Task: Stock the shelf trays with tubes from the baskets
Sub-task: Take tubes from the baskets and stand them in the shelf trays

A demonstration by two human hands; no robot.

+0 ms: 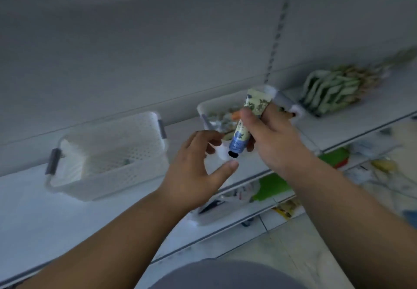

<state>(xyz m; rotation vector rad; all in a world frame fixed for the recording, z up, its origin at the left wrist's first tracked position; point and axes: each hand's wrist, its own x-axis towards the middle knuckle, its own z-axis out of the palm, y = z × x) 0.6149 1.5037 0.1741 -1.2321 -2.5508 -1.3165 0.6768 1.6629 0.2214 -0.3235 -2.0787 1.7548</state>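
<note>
Tube (blue, black cap down) gripped w/ others in right hand above part-full basket; left hand released, reaching; left basket near-empty; stocking looks approx. midway, tubes remaining.

Blue, leaf-patterned tube with black cap; white perforated basket, grey handles.

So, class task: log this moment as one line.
right hand: holds tube | left hand: open, beside cap | left basket: nearly empty | right basket: holds tubes
</note>
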